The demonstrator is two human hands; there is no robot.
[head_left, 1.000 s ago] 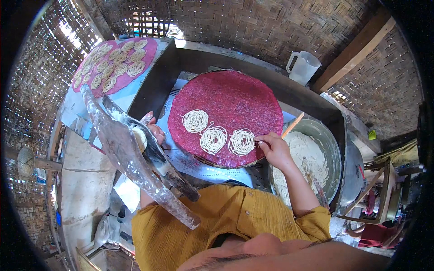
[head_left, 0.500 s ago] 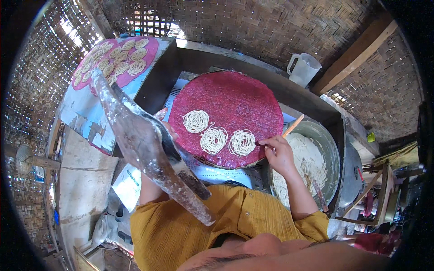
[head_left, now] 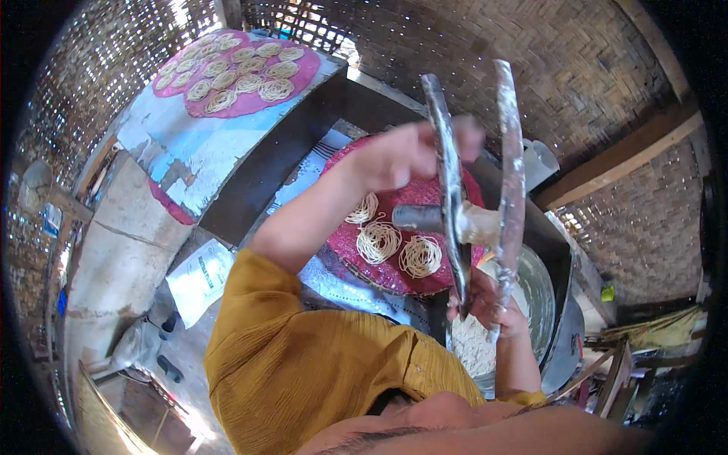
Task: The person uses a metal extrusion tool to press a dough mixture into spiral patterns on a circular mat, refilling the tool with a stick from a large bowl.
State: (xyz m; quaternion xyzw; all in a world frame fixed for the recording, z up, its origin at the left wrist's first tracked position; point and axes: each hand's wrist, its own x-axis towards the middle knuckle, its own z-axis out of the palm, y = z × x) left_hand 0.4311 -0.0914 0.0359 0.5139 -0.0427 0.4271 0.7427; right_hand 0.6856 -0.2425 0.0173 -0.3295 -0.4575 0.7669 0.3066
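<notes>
A two-bar, flour-crusted press (head_left: 509, 182), with a metal cylinder (head_left: 415, 218) and pale doughy material (head_left: 478, 226) between the bars, is raised across the pink round sheet (head_left: 415, 282). Pale noodle nests (head_left: 378, 243) lie on that sheet, partly hidden by my arm and the press. At the press's upper half, my left hand (head_left: 413, 155) is smeared by motion; its grip is unclear. My right hand (head_left: 491, 303) has its fingers round the lower ends of the bars. Beneath it, a large metal bowl (head_left: 542, 303) holds white, floury dough (head_left: 474, 349).
At upper left, pink sheets (head_left: 212, 110) bearing several nests rest on a worn pale-blue board (head_left: 159, 148). A plastic jug (head_left: 538, 163) stands behind the press by a wooden beam (head_left: 622, 159). Woven walls surround the work area; a white paper (head_left: 196, 280) lies lower left.
The press has swung rightward and more upright over the pink sheet. My left arm has risen across the sheet, and my right hand has moved from beside the nests onto the press.
</notes>
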